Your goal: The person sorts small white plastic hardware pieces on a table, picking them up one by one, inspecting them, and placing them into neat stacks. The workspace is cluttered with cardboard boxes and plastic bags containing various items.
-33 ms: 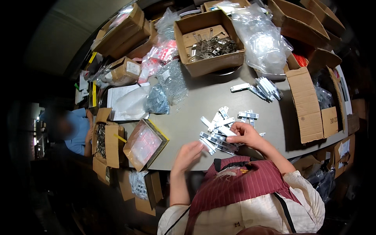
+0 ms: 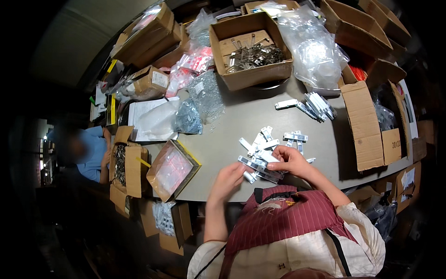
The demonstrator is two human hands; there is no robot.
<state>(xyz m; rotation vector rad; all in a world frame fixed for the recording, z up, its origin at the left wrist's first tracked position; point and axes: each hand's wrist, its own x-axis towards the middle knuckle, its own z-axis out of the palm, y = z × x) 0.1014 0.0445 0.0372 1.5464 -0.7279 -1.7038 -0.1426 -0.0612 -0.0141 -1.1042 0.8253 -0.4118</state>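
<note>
"Loads of small strips (image 2: 255, 164), loose pile nr the table's (image 2: 218, 149) front edge. Step?"

"Picking thru them by hand, prob. L hand (image 2: 226, 180): fingers curled at the pile's L side; can't tell if gripping. R hand (image 2: 290, 160): part-closed, thumb & fingertips by a white strip (image 2: 265, 156), hold unclear."

"Next move?"

"Needs a light pinch, I'd say, one at a time."

"Labels?"

"Dark print on the R-side brown box (image 2: 362, 125); strip marks too small to read."

Both hands (image 2: 227, 179) (image 2: 290, 161) face each other, fingers (image 2: 280, 152) bent.
</note>
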